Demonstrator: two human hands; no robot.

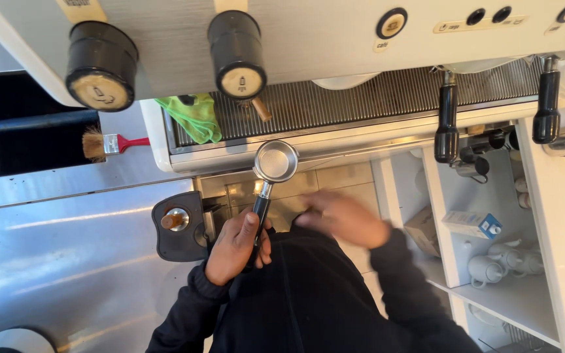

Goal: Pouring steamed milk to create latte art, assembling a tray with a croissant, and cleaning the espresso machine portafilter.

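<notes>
left hand (235, 245) grip wrapped tight round the portafilter (271, 176) handle.

The portafilter (274, 161) has a shiny metal basket and a glossy black handle. The counter (67, 261) is brushed steel with soft glare. The cloth (197, 117) is green, nappy fabric. The brush (102, 144) has coarse bristles and a red plastic handle.

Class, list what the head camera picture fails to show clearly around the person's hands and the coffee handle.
- Right hand: motion-blurred, so fingers and grip unreadable.
- Coffee handle: lower grip covered by the left hand.
- Cups on the lower shelf: small, partly behind the shelf edge.
- White roll: cut off by the bottom edge.
</notes>
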